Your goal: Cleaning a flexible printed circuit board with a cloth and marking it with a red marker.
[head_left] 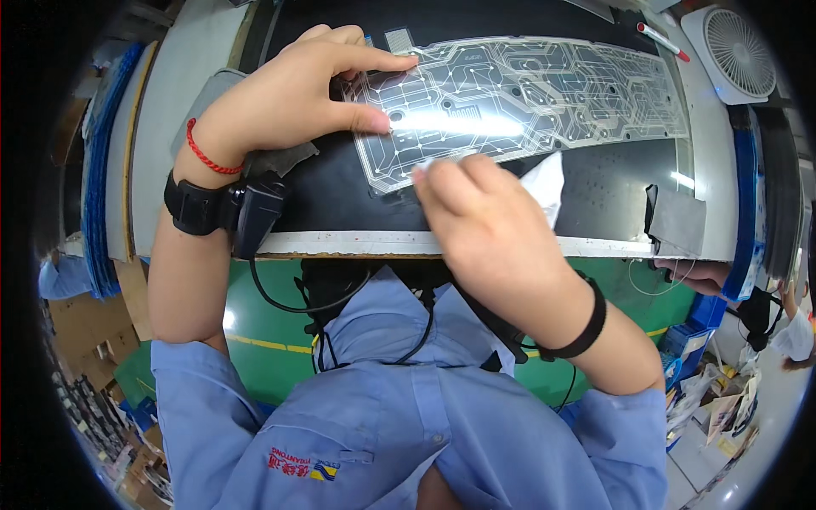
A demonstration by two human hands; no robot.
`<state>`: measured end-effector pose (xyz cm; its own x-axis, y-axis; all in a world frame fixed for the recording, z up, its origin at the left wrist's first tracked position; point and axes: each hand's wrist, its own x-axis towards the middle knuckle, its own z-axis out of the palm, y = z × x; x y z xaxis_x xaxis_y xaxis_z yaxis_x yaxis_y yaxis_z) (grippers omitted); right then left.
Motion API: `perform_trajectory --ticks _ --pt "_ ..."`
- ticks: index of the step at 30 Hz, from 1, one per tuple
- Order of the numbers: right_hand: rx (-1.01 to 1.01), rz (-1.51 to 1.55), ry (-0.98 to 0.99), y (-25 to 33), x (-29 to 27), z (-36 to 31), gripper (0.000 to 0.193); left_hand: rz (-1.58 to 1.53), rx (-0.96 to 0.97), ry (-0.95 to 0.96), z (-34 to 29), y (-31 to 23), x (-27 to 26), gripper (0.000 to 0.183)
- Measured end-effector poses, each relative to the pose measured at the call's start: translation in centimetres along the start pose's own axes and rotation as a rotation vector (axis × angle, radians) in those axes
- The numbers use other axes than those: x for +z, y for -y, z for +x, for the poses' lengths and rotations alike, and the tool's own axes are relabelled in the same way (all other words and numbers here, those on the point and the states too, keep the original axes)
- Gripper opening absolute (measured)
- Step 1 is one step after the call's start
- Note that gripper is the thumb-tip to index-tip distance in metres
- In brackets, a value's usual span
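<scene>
Workbench scene, black mat (340,200) on a pale bench top with a white front edge, green floor below. Nearest: blue work shirt (408,425) and both forearms coming up from the lower edge, black band on each wrist, red string on the left wrist too.

Right hand (484,221) sits just past the bench edge, fingers curled, fingertips pressed on the near edge of a clear plastic circuit sheet (527,98). A white cloth (544,187) pokes out from under this hand; looks like it is pinched in the fingers, cannot tell for sure.

Left hand (297,93) is a bit farther and to the left, lying over the sheet's left end, thumb and forefinger pinching that end flat against the mat.

Sheet lies directly ahead of both hands, flat on the mat, long axis running left to right and reaching well off to the right. Left hand holds the left end; right hand is nearer the body, on the near edge close to that same end. The right stretch of the sheet is untouched.

Farther out: grey pad (680,221) at the right of the mat, red-capped white marker (663,41) beyond the sheet, small white fan (735,51) at the far right corner.
</scene>
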<state>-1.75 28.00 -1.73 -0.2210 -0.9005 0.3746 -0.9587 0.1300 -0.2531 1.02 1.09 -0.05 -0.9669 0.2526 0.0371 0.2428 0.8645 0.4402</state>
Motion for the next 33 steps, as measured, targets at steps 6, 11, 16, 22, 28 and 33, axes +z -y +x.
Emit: perform_trajectory --ticks 6,11,16,22,28,33 --pt "-0.006 -0.127 0.081 -3.2 -2.4 -1.3 0.007 0.023 -0.033 -0.008 -0.5 -0.3 0.4 0.082" --pt "-0.034 0.001 0.004 -0.7 0.1 0.0 0.007 -0.001 -0.008 0.012 0.3 -0.7 0.2 0.085" --pt "0.012 -0.148 0.063 -4.2 -2.9 -2.0 0.012 0.001 -0.069 0.012 -0.5 -0.6 0.5 0.086" --pt "-0.104 0.004 0.028 -1.0 0.1 0.2 0.008 -0.004 -0.057 0.084 0.3 -0.9 -0.3 0.09" --pt "-0.005 -0.153 0.064 -3.9 -2.3 -1.6 0.006 -0.001 -0.069 0.044 -0.4 -0.6 0.2 0.089" --pt "0.002 -0.003 0.016 -0.9 0.2 0.9 0.004 -0.002 -0.015 0.048 0.2 -0.7 -0.3 0.089"
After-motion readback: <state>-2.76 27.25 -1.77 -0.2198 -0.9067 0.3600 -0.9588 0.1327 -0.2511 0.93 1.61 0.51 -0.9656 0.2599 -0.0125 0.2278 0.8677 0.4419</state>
